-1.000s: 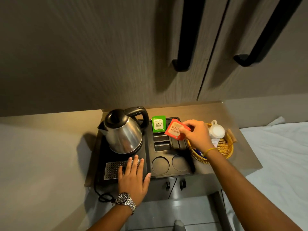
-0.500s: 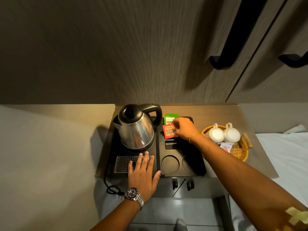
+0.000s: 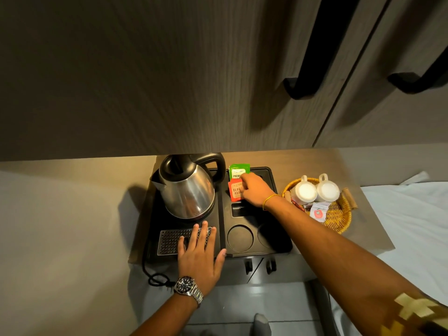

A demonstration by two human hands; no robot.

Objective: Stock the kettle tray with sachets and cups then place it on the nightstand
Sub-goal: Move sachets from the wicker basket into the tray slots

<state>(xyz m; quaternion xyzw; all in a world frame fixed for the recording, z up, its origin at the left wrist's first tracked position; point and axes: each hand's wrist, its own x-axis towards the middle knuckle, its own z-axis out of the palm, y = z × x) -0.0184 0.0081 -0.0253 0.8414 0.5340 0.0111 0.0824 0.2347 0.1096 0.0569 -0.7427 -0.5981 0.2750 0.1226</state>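
Two sachets slotted: green foil sachet (image 3: 238, 171) upright at back, red paper sachet (image 3: 235, 190) pinched in my right hand (image 3: 256, 192), seating it. Left hand (image 3: 199, 255) flat, fingers spread, steadying black plastic tray (image 3: 269, 175).

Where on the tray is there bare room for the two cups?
Two round recesses at the black tray's near edge are bare, right of the left hand. One slot behind them is empty. Farther back is crowded: right hand, red sachet, green sachet.

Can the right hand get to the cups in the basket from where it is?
Probably yes. The right hand is at the red sachet; the cups sit upside down in the basket just beside it, nothing between.
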